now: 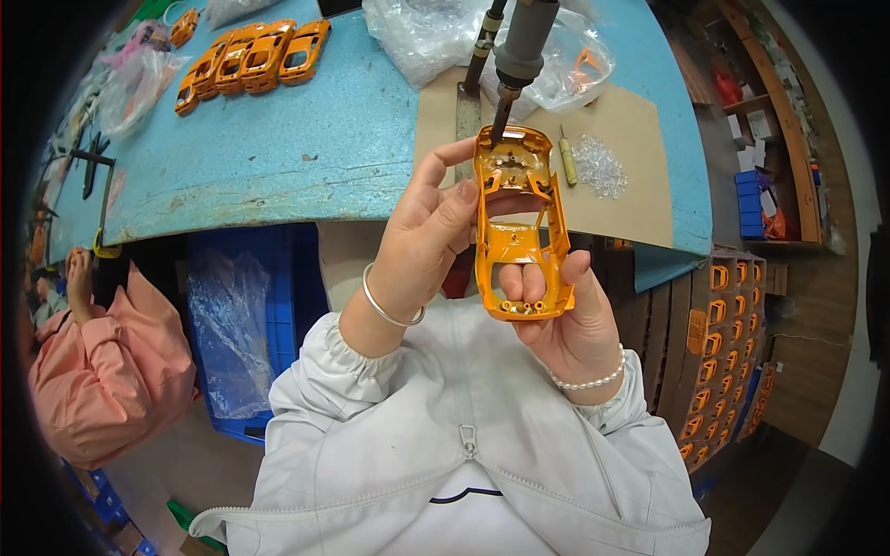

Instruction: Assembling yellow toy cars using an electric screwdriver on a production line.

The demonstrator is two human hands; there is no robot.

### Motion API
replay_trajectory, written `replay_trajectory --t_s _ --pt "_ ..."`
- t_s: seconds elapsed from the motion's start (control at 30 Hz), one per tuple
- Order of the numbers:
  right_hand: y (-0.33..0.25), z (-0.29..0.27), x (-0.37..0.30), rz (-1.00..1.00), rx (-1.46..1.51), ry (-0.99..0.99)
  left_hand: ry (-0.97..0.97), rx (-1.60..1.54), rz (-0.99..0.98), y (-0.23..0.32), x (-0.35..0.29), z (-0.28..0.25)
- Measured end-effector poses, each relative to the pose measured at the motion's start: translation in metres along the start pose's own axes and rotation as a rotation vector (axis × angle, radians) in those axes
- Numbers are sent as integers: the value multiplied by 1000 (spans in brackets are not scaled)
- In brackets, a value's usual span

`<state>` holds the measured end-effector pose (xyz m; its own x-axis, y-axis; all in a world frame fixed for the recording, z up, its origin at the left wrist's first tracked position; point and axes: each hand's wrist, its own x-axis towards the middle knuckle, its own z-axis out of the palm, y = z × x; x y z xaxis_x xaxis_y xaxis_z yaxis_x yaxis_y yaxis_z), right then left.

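While one grey tool (525, 54) intrudes, left hand (428, 222) and right hand (577, 313) fingers clasp one car shell (514, 243) near one screwdriver (569, 171)

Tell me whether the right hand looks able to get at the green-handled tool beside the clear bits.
Probably yes, if the right hand lets go of the orange car shell; the green-handled tool lies nearby with nothing covering it.

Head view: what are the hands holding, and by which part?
Orange car shell: left hand on its left edge, right hand at its near end.
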<state>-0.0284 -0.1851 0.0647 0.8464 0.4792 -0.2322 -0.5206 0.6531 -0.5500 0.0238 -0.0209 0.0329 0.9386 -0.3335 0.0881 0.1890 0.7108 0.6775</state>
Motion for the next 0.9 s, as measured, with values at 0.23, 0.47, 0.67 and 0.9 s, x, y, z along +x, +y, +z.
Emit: replay_trajectory --t_s 0.23,0.47,0.67,0.9 --pt "-10 -5 -4 -6 7 12 6 -6 -25 2 1 9" --pt "-5 -11 4 110 -62 89 74 -231 -182 -3 -22 1" --pt "-92 -76 34 -343 -1214 403 566 1324 176 115 -33 -141" --pt "-178 -154 136 -601 -1903 539 1228 2603 164 173 -39 -232"
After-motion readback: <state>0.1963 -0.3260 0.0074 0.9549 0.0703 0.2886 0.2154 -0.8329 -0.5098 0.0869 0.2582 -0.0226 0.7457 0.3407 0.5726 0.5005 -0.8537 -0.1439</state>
